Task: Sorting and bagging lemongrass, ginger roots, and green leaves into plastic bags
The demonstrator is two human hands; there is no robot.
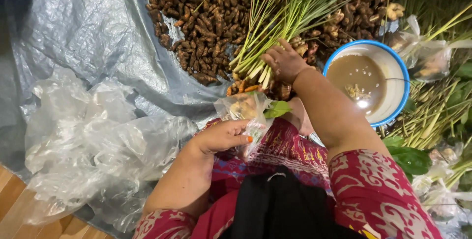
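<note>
My left hand (pixel 221 137) grips a small clear plastic bag (pixel 244 110) over my lap; the bag holds pale root pieces and a green leaf (pixel 277 109) sticks out of it. My right hand (pixel 285 62) reaches forward and rests on the cut white ends of a bundle of lemongrass stalks (pixel 275 18). The stalks lie across a large heap of brown turmeric roots (pixel 206 18). Whether the right fingers hold a stalk is hidden.
A blue-rimmed white bowl (pixel 393 59) of murky brown water sits right of my right arm. Crumpled clear plastic bags (pixel 93 140) lie at left on a grey tarp (pixel 73 28). More lemongrass, green leaves and filled bags (pixel 432 116) crowd the right side. Wooden floor shows bottom left.
</note>
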